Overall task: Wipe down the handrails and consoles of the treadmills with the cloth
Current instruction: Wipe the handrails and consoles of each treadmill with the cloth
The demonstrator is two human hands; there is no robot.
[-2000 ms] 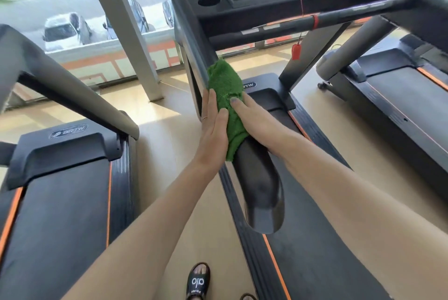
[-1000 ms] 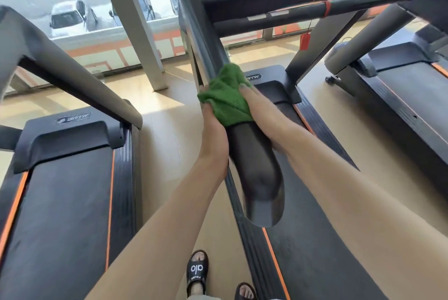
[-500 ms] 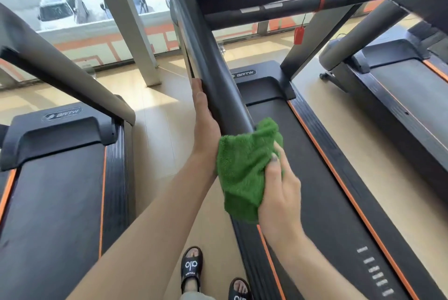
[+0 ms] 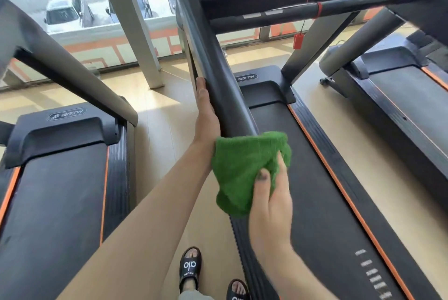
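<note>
With the cloth (image 4: 244, 171) bunched at the rail's (image 4: 213, 57) near end, pinched in the right hand (image 4: 271, 205) while the left hand (image 4: 206, 115) lies flat-fingered at its 9 o'clock side, a loose pinch could drop it, or the wad might skip the rail's underside.

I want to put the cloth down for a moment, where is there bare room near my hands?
The treadmill belt right of the handrail is bare up to the motor cover. The floor strip between the two treadmills is open too. It is crowded at the handrail's near end, where the left hand rests and the right hand grips the cloth.
</note>
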